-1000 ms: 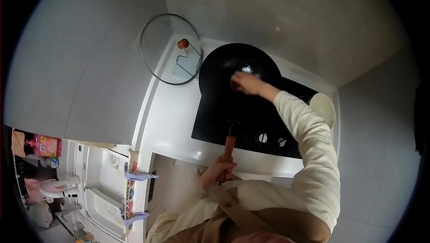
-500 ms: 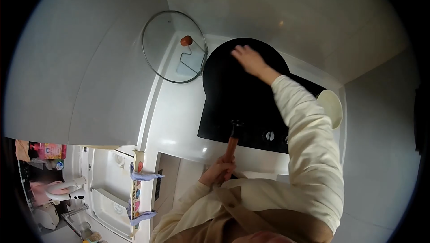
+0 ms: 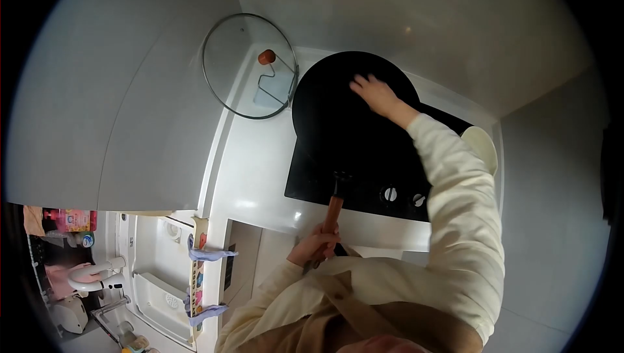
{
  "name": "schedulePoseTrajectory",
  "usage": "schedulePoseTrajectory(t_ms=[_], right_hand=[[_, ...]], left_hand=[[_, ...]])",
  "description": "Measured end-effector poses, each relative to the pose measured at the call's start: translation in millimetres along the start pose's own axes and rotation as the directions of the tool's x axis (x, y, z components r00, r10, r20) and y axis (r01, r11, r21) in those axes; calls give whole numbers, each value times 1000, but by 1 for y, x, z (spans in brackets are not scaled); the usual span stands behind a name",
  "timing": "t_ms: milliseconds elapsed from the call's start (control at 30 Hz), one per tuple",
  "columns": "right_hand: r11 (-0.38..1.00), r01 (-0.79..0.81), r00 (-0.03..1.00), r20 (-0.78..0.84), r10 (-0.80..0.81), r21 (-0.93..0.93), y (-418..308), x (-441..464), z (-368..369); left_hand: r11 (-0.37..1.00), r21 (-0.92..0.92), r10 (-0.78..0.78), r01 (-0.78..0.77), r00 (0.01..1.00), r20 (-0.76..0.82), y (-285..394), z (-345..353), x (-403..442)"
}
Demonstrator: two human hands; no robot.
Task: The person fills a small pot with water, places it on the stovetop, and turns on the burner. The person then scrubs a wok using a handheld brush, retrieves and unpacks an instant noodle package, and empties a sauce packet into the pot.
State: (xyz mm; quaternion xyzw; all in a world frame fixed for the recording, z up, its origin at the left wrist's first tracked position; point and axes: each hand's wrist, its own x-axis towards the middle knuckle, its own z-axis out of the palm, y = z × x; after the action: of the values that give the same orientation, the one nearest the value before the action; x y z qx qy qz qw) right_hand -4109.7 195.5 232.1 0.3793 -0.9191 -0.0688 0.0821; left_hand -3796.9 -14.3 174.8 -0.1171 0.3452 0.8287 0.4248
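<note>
A large black pan sits on the black stove, its wooden handle pointing toward my body. My left hand is closed around the near end of that handle. Something dark shows beside the fingers, too unclear to name. Over the far right part of the pan, my right hand is held palm down with its fingers stretched out and slightly blurred. It holds nothing I can see, and I cannot tell whether it touches the pan. The pan's inside looks plain black.
A glass lid with a wooden knob stands upright in a wire stand left of the pan. A pale bowl is at the stove's right. Control knobs line the front. At lower left are a sink, a faucet and blue cloths.
My right hand has moved right and slightly nearer to me over the pan, uncovering a second control knob. My left hand stays on the handle.
</note>
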Motion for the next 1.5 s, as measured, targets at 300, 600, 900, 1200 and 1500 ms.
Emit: schedulePoseTrajectory(t_ms=[300, 600, 900, 1200, 1500], right_hand=[[997, 60, 986, -158, -50, 58, -13, 28, 8], [725, 241, 937, 39, -346, 645, -48, -17, 1], [677, 306, 952, -202, -231, 669, -52, 1, 24], [946, -9, 938, -324, 120, 324, -27, 31, 16], [823, 372, 918, -39, -395, 429, -46, 8, 5]], left_hand=[[1000, 15, 16, -15, 999, -32, -5, -2, 4], [999, 38, 20, -18, 998, -66, -5, 3, 3], [999, 42, 26, -24, 998, -52, -5, 0, 4], [997, 64, 47, -44, 997, -54, -6, 0, 6], [992, 121, 40, -30, 996, -83, -6, -1, 6]])
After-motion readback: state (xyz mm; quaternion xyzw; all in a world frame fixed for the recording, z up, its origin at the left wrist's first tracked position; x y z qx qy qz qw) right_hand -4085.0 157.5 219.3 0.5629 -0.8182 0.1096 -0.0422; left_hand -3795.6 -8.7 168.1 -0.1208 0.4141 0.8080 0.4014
